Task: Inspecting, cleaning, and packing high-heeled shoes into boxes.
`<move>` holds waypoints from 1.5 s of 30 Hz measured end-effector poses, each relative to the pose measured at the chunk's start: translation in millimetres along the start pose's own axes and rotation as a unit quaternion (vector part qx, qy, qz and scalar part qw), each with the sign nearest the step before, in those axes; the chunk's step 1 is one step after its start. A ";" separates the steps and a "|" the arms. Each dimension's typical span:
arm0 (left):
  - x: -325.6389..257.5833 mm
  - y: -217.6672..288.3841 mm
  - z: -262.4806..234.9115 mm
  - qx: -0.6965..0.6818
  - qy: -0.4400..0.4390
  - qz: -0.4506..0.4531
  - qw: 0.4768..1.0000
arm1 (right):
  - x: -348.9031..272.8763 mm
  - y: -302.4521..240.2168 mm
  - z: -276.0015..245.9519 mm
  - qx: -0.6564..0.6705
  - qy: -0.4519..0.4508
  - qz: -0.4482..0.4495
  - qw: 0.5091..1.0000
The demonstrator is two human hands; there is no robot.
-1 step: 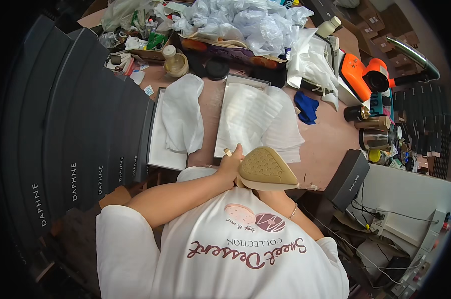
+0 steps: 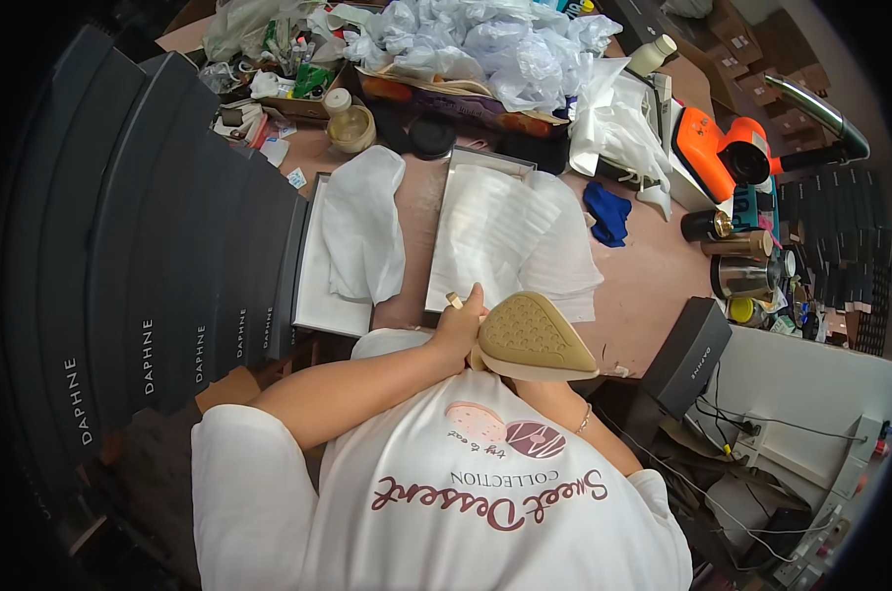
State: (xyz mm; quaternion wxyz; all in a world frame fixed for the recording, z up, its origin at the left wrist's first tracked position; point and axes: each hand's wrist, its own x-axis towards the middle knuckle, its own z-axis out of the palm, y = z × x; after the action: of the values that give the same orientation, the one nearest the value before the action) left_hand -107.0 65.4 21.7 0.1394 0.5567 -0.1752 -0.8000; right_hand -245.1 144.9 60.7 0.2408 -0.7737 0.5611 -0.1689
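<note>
A beige heeled shoe (image 2: 535, 340) is held in front of my chest, its patterned sole turned up and its toe end to the right. My left hand (image 2: 456, 333) is closed around its heel end. A small tan tip, seemingly the end of the heel, sticks out past the fingers. Behind the shoe, my right hand (image 2: 540, 390) shows only near the wrist, with its fingers hidden. Just beyond the shoe, an open shallow box (image 2: 432, 281) carries white wrapping sheets (image 2: 490, 227). Left of it, another open box (image 2: 333, 317) has white tissue (image 2: 364, 227) over it.
Stacked dark shoeboxes (image 2: 170, 236) rise close on my left. Plastic bags (image 2: 495, 44) fill a carton at the back. A blue cloth (image 2: 606, 212), an orange hot-air tool (image 2: 746, 148) and several jars stand to the right, above a tilted dark box (image 2: 687, 355) and cables.
The shoe has shifted very slightly to the right in my grip. Otherwise nothing visibly differs.
</note>
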 end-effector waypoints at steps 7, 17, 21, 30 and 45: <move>8.1 -9.1 -3.3 -0.015 0.021 0.010 1.000 | 5.2 4.8 12.9 -0.022 0.037 0.024 0.999; 1.4 -9.9 -4.0 -0.041 -0.016 0.006 0.999 | -0.4 24.2 39.0 -0.066 0.066 0.000 0.996; 6.2 -17.7 -5.7 -0.022 -0.013 0.006 1.000 | -1.9 21.7 26.1 -0.179 0.082 -0.086 0.977; 12.1 -19.8 -5.7 -0.026 -0.021 0.018 0.999 | -5.8 16.3 7.7 0.093 0.014 0.039 0.995; 18.7 -23.0 -7.6 -0.037 -0.049 0.017 0.998 | 1.8 8.6 -3.5 0.067 0.010 -0.021 0.997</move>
State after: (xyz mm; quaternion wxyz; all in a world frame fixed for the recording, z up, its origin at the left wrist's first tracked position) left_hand -106.9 77.3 -6.5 0.1648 0.5083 -0.1615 -0.8297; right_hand -253.1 140.4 58.8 0.2831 -0.7658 0.5344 -0.2187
